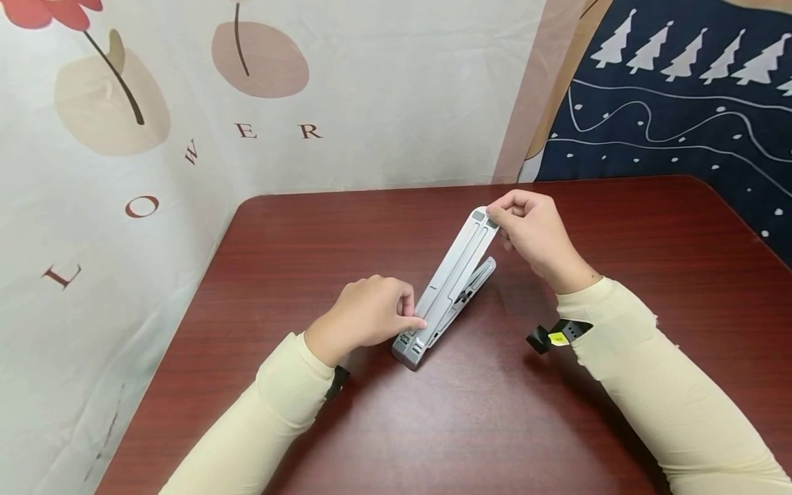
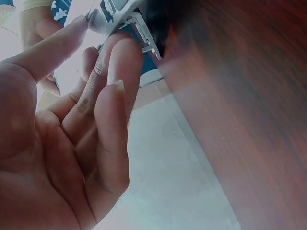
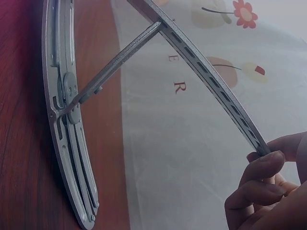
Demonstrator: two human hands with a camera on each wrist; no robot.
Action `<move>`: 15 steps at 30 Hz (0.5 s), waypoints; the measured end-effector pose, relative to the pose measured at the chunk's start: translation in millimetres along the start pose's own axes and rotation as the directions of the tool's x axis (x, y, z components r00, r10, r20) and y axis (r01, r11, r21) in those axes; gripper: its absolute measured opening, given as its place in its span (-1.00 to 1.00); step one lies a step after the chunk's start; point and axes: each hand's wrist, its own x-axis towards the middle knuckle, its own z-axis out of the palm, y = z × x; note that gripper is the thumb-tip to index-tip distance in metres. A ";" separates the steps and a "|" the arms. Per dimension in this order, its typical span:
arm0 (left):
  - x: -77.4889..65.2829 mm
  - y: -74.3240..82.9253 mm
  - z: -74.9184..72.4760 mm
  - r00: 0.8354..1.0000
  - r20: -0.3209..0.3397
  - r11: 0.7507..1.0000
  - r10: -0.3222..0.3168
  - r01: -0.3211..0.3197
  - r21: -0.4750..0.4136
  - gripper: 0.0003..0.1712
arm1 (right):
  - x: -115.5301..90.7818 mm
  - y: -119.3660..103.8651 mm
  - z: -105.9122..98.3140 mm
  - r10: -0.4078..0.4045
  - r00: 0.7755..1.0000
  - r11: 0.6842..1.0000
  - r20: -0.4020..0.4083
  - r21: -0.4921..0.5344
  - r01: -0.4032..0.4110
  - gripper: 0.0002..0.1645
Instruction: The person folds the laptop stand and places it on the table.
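A silver folding laptop stand [image 1: 456, 268] stands partly unfolded on the table. My right hand [image 1: 533, 230] pinches the raised far end of its upper bar between thumb and fingers. With the thumb on top and fingers at the side, my left hand [image 1: 371, 311] holds the near, hinged end. In the right wrist view a slanting strut [image 3: 117, 61] links the slotted upper bar [image 3: 211, 72] to the lower bar [image 3: 72, 143], which lies close to the tabletop. The left wrist view shows only the hinge end [image 2: 103, 21] at my fingertips.
The dark red wooden table [image 1: 297, 234] runs back to a pale printed curtain [image 1: 396, 103] and a navy tree-patterned cloth [image 1: 668, 124]. A black strap mount [image 1: 540, 339] sticks out from the right wrist, close above the tabletop.
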 end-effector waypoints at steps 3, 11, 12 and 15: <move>-0.2 -1.1 -2.2 1.000 -0.006 1.000 -0.003 0.003 -0.005 -0.60 | 0.5 -0.5 0.1 0.001 1.000 1.000 0.002 0.009 -0.001 -0.83; 0.5 -6.8 -5.6 1.000 -0.024 1.000 -0.013 0.013 -0.009 -0.63 | 1.3 -1.8 0.9 0.010 1.000 1.000 0.004 0.017 -0.010 -0.84; 0.5 -7.7 -5.7 1.000 -0.026 1.000 -0.014 0.014 -0.011 -0.63 | 1.4 -1.8 1.3 0.011 1.000 1.000 0.004 0.020 -0.011 -0.85; 1.0 -9.8 -5.4 0.999 -0.035 1.000 -0.014 0.013 -0.010 -0.62 | 1.7 -1.3 2.6 0.012 1.000 1.000 0.009 0.026 -0.012 -0.84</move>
